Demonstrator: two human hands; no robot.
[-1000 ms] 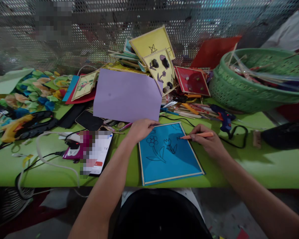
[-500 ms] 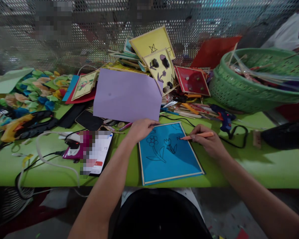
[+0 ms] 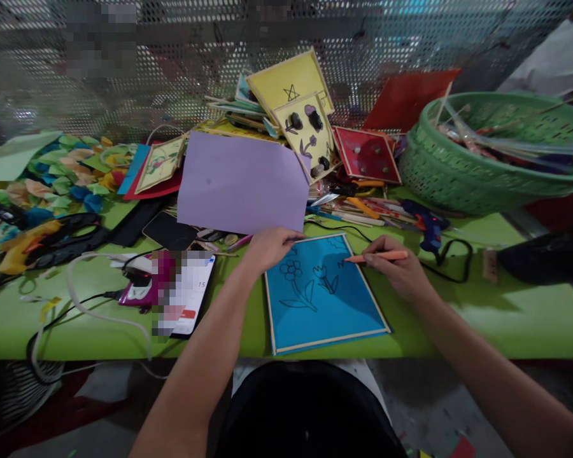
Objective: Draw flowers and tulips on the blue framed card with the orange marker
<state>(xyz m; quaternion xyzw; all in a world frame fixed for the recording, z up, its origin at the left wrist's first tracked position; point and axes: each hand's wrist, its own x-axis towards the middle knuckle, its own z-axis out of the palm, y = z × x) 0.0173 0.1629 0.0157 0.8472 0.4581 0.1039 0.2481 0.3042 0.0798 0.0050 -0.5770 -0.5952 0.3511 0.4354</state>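
A blue card (image 3: 337,318) with a thin pale stick frame lies at the front edge of the green table, carrying dark line drawings of flowers. My right hand (image 3: 395,267) is closed on an orange marker pen (image 3: 379,257), its tip over the card's upper right, beside a small zigzag mark. My left hand (image 3: 273,247) rests at the card's top left corner, its fingers closed together at the frame edge. A small dark bit shows by those fingertips; what it is I cannot make out.
A purple sheet (image 3: 241,184) leans behind the card, near several framed pictures. At right stand a green basket (image 3: 458,184) and a dark blue glue gun (image 3: 428,229). A phone (image 3: 198,296), cables and yellow-black scissors (image 3: 33,245) lie left on the green table (image 3: 525,324).
The orange pen's tip has shifted slightly upward and left over the card, with my right hand. My left hand and the card stay in place.
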